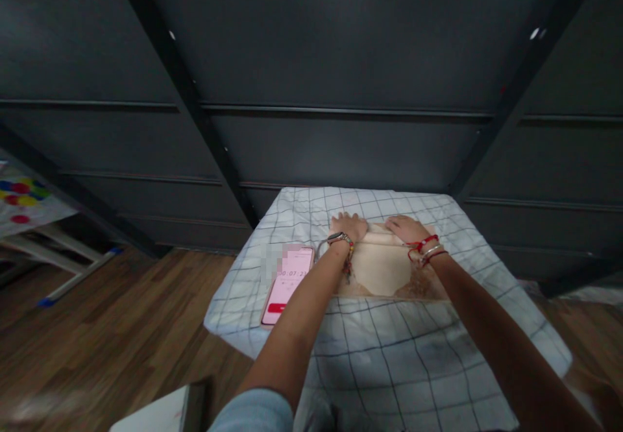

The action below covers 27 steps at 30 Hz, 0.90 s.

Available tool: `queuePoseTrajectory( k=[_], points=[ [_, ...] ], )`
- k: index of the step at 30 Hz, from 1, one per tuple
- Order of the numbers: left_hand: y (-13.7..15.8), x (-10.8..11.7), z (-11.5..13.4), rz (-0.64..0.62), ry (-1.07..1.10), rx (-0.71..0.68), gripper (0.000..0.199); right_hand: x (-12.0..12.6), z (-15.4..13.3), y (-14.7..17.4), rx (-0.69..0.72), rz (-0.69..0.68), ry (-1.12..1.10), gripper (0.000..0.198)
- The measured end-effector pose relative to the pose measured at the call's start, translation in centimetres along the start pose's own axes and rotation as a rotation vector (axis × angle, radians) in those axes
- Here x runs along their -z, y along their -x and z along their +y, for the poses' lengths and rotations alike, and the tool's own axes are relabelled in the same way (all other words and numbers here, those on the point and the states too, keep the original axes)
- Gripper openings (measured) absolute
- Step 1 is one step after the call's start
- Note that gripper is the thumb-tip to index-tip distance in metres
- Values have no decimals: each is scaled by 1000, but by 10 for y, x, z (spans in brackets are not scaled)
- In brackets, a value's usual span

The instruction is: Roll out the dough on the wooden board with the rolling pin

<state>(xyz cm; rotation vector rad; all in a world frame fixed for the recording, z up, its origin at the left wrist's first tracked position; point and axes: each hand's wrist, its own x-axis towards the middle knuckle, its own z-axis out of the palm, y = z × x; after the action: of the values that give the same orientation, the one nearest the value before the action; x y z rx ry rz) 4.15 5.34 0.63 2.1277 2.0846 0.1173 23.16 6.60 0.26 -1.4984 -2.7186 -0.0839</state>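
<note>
A flattened sheet of pale dough (pixel 382 271) lies on a brownish board (pixel 428 284). Across its far part runs a light wooden rolling pin (pixel 382 240), seen between my hands. My left hand (pixel 348 226) rests over the pin's left end, fingers bent across it. Over the right end lies my right hand (pixel 407 229), its fingers pointing inward to the left. Both palms hide the ends of the pin. A watch and beaded bracelets circle my left wrist; red and metal bracelets are on my right.
Left of the board, a phone (pixel 289 286) with a running timer lies on the white checked cloth (pixel 379 348) covering the table. A dark panelled wall (pixel 341 153) stands behind the table. At far left is a small table (pixel 34 221) with coloured dots; a white object (pixel 153 412) is at lower left.
</note>
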Motion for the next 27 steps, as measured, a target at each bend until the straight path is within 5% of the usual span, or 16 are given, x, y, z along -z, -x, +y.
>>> queuePoseTrajectory(
  k=[5,12,16,21,27],
  points=[
    [23,-2,1,8,-13,-23,44,0,-15,24,-8,72,8,37],
    [93,-12,-1,297,-70,-147,46,-9,-52,82,-57,224,20,46],
    [121,-13,-4,302,-81,-205,48,-19,-67,112,-69,340,82,50],
    [117,-7,-9,245,-62,-269,46,-14,-62,111,-3,274,42,48],
    [79,-5,-8,252,-49,-220,42,-2,-44,75,-41,185,22,49]
  ],
)
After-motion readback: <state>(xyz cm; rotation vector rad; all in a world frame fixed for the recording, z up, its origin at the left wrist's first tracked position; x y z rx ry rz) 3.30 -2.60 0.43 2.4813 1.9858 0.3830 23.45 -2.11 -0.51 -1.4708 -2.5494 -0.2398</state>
